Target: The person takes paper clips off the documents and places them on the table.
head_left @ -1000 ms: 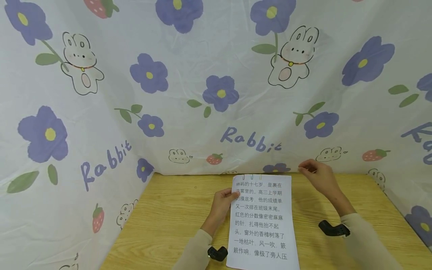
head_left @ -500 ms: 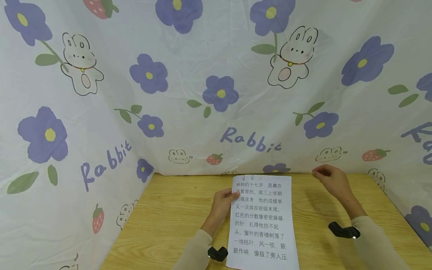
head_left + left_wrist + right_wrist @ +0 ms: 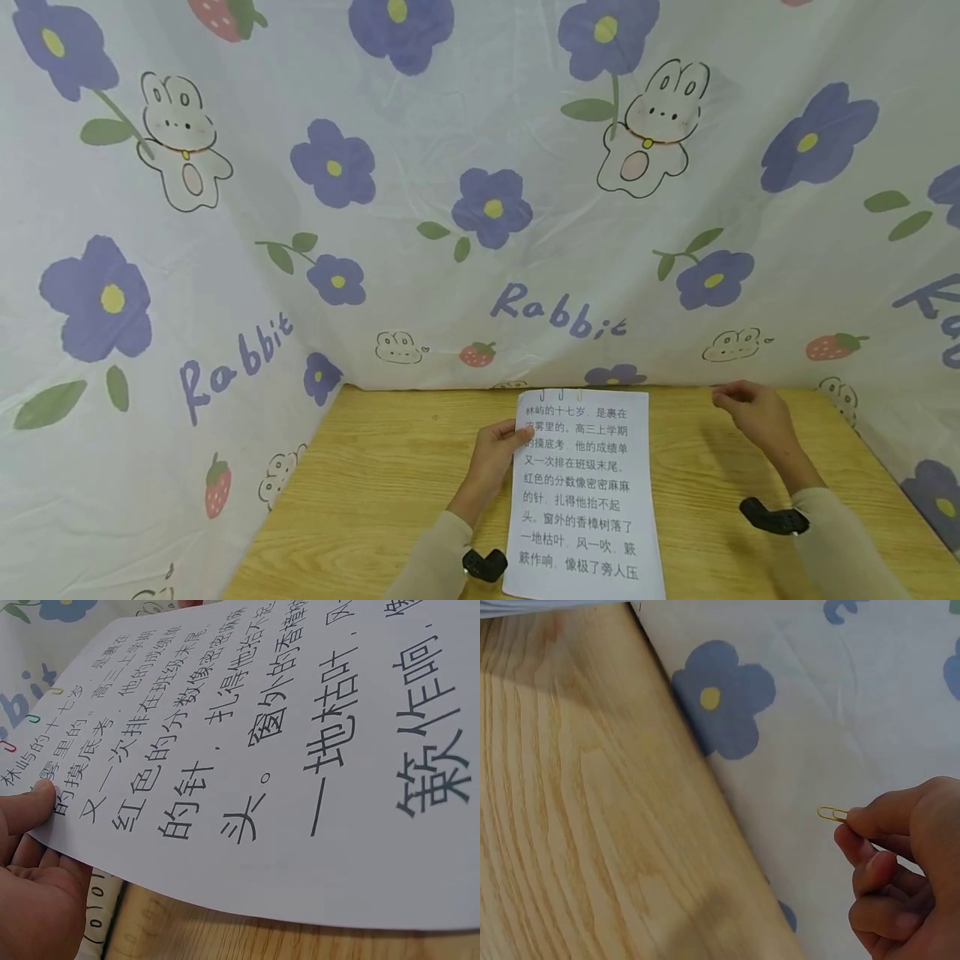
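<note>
The counter (image 3: 375, 467) is evenly and softly lit, with a faint, blurred shadow cast on its right side. The printed paper (image 3: 300, 885) is greyed yet sharply rendered in the left wrist view.

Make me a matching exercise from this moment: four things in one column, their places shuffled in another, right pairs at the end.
Things
1. Green clip
2. Loose yellow clip
3. Printed pages
4. Red clip

Places
A. Leftmost of three on the pages' top edge, head view
B. Held at one side edge by the left grip
C. Middle of three on the pages' top edge
D. Pinched in the right grip

Pairs: 1-C, 2-D, 3-B, 4-A
</note>
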Tool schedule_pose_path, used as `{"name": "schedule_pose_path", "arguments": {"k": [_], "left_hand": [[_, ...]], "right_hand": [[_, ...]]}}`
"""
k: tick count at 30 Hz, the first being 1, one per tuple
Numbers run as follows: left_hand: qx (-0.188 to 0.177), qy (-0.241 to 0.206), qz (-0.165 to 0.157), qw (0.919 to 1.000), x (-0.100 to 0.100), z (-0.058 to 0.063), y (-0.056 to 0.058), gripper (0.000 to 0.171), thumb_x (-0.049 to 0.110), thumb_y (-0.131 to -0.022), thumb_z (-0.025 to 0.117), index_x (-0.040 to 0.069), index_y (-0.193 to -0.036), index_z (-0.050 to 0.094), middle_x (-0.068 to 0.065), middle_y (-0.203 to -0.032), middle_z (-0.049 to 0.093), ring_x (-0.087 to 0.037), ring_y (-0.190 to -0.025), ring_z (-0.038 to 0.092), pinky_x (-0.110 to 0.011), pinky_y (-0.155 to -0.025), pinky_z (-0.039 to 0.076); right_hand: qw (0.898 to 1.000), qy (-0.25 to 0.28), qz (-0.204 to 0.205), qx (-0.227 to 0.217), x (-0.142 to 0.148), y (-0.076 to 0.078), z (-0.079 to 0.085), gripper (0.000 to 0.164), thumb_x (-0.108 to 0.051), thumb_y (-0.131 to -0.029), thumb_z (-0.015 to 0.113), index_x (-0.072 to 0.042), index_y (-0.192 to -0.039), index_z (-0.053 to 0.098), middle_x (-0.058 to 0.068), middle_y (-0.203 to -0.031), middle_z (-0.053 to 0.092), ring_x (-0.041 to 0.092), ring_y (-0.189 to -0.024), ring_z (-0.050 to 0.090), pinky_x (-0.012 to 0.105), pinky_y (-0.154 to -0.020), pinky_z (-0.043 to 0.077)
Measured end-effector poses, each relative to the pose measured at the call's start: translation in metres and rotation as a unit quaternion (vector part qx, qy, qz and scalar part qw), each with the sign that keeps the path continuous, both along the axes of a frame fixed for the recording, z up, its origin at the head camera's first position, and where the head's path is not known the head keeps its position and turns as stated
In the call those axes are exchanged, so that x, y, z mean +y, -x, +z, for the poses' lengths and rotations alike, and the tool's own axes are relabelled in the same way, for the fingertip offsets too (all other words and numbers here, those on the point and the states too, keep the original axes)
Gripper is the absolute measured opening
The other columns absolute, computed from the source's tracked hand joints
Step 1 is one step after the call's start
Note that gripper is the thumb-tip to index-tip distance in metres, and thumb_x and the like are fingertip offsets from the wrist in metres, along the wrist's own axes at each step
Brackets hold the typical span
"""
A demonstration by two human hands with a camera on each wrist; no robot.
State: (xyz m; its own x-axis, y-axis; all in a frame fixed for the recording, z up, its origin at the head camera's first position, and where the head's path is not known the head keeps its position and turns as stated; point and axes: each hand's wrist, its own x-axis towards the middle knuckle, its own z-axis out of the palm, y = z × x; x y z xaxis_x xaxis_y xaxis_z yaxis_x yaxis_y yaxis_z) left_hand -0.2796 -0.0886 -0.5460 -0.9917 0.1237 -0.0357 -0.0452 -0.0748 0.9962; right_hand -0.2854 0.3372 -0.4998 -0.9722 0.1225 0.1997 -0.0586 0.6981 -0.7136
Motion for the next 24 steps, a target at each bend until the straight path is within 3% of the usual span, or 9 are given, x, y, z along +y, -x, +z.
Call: {"name": "schedule_pose_path", "arguments": {"k": [5,13,24], "left_hand": [[-0.001,0.000,0.001,1.0000,0.000,0.000,0.001,0.031,0.020,-0.101,0.075,-0.002,-0.123,0.076,-0.014,-0.105,0.082,-0.017,-0.086,0.079,-0.026,-0.074,0.064],[0.000,0.003,0.004,1.0000,-0.001,0.000,0.000,0.034,0.021,-0.102,0.074,-0.003,-0.126,0.075,-0.017,-0.108,0.081,-0.018,-0.087,0.079,-0.025,-0.074,0.063],[0.002,0.003,0.009,1.0000,-0.001,0.001,-0.001,0.035,0.021,-0.102,0.074,-0.004,-0.127,0.074,-0.017,-0.107,0.081,-0.017,-0.087,0.078,-0.024,-0.073,0.062]], "right_hand": [[1.000,-0.003,-0.005,-0.012,0.008,0.000,-0.010,0.032,-0.027,-0.107,0.065,0.003,-0.116,0.074,0.024,-0.112,0.076,0.009,-0.086,0.062,0.026,-0.064,0.051],[0.998,0.005,-0.008,-0.059,0.019,0.000,-0.026,0.039,-0.028,-0.109,0.059,0.007,-0.122,0.070,0.031,-0.120,0.071,0.044,-0.108,0.067,0.031,-0.074,0.050],[0.995,0.015,-0.004,-0.095,0.029,0.002,-0.043,0.041,-0.027,-0.111,0.055,0.010,-0.125,0.068,0.032,-0.123,0.069,0.042,-0.109,0.065,0.038,-0.079,0.050]]}}
